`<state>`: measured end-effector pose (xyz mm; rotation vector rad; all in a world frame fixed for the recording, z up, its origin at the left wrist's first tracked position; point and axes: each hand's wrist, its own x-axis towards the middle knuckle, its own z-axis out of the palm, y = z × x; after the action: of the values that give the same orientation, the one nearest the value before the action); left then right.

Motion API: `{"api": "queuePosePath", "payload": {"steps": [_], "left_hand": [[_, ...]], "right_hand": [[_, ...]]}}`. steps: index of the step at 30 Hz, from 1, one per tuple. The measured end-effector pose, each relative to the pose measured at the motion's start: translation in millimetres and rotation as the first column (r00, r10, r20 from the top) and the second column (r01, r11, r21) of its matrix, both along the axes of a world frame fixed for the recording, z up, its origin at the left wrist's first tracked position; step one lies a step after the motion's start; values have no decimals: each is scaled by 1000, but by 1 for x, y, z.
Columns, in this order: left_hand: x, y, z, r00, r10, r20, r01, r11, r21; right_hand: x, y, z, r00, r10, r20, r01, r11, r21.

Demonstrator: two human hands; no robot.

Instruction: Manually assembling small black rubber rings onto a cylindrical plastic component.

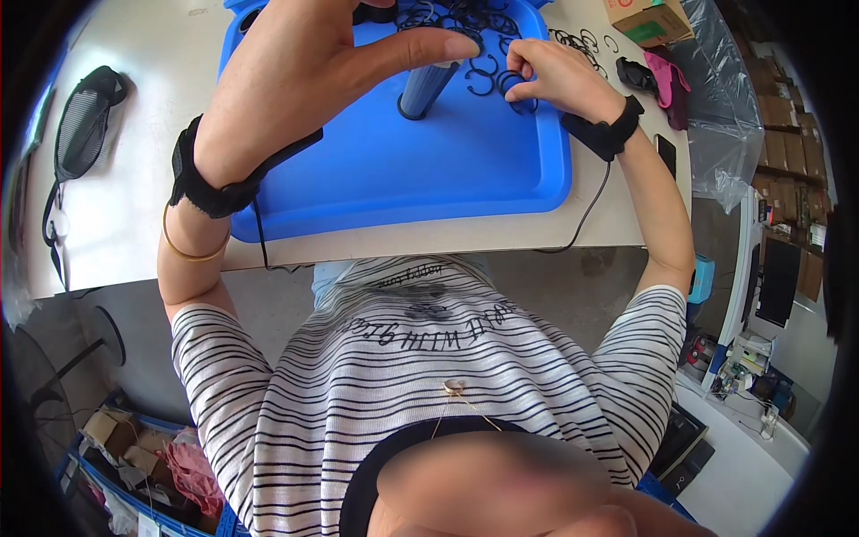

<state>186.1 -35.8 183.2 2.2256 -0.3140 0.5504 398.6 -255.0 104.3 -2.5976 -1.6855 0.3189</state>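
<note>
My left hand [300, 76] reaches over the blue tray [403, 197], its thumb stretched out across the top of a ribbed blue cylinder [428, 89]. Most of its other fingers are cut off by the upper edge of the picture. The cylinder stands slightly tilted in view, with a dark band round its foot. To the right, my right hand [565, 82] has thumb and forefinger curled together on a thin black C-shaped ring [523, 106], low over the tray's right side. More black rings [481, 82] lie loose beside it and in a heap at the far end.
Several black rings [586, 40] lie on the table right of the tray, near a cardboard box [650, 20] and a pink-and-black item [667, 76]. A black mesh pouch [89, 121] is at the left. Cables run from both black wrist straps [604, 134]. A phone [665, 154] lies at the right edge.
</note>
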Motion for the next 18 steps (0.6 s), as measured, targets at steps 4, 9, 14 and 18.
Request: {"api": "queuePosePath", "payload": {"steps": [4, 9, 14, 18], "left_hand": [[3, -2, -2, 1000, -9, 25, 10, 999, -42], [1, 4, -3, 996, 21, -90, -25, 999, -41], [9, 9, -31, 998, -26, 57, 25, 1000, 8], [9, 0, -31, 991, -135, 3, 131, 959, -253]], "right_hand": [[10, -2, 6, 984, -16, -180, 24, 999, 45], [0, 2, 39, 811, -78, -579, 197, 970, 145], [-15, 2, 63, 727, 38, -686, 296, 884, 362], [-40, 11, 73, 641, 180, -746, 314, 825, 469]]}}
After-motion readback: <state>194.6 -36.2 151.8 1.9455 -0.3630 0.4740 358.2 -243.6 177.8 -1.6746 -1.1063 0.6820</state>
